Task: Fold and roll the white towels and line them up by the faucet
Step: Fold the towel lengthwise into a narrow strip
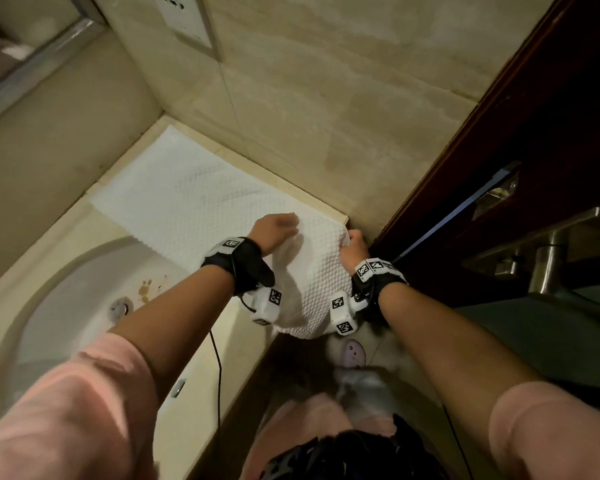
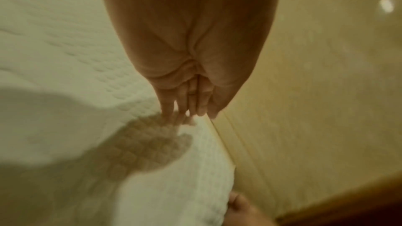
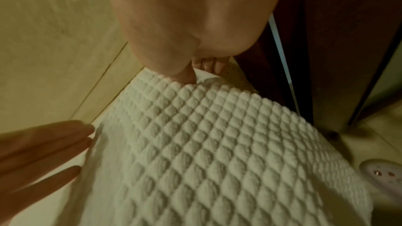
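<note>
Counter (image 1: 201, 368) corner: I see towel (image 1: 194, 195) overhanging; right hand (image 1: 355, 249) pinches its edge (fingertips hidden), left hand (image 1: 274, 228) flat on top.

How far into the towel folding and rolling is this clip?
Early. Done: the white towel is spread flat on the counter beside the sink. In hand: the right hand grips its near end, which hangs over the counter edge, while the left hand lies flat on it. Left: folding, rolling, lining up; no rolled towels or faucet are visible.
</note>
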